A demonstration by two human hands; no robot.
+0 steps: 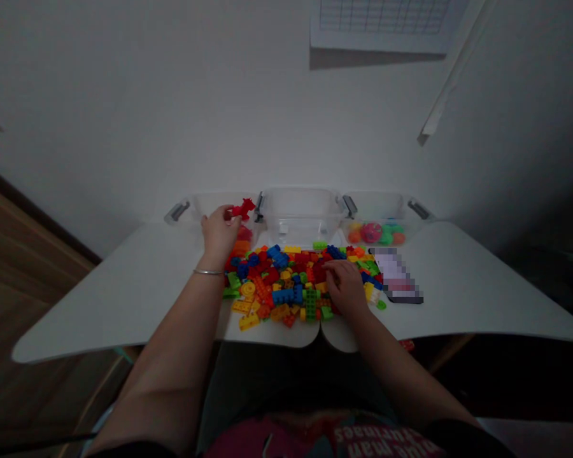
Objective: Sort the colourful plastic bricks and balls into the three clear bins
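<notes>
My left hand [219, 234] pinches a bright red toy animal figure [243, 208] between thumb and fingers. It holds the figure above the left clear plastic bin [205, 205], in which some red and orange pieces show at the bottom. My right hand [347, 285] rests at the right part of a heap of building blocks [279, 296]. Its fingers are bent but apart, with the tips beside dark red blocks [319, 272]; nothing is plainly held in it. The heap mixes blue, yellow, green, red and orange pieces, and some lie under my right hand, hidden.
The middle clear bin [302, 210] and the right bin [379, 207], with colourful balls [372, 233] in it, stand against the wall. A phone [397, 277] with a blurred screen lies right of the blocks. The white table [463, 286] has a notched front edge.
</notes>
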